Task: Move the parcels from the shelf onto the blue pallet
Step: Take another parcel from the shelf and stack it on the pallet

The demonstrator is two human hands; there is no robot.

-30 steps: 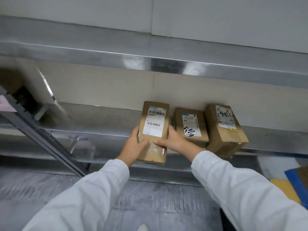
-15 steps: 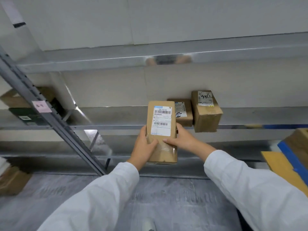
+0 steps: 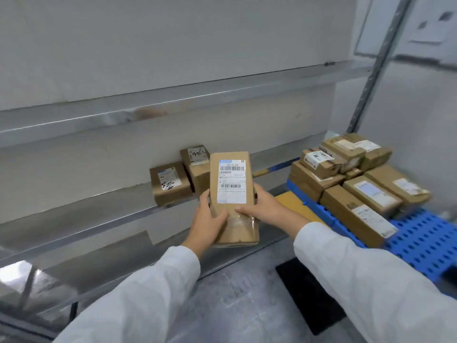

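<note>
Swung off the shelf, the stiff, seemingly light parcel is being clasped at its lower edges by left grip and right grip.

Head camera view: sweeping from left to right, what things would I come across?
Flat parcel on the shelf → left hand → held parcel → right hand → pile of parcels on the blue pallet.
</note>
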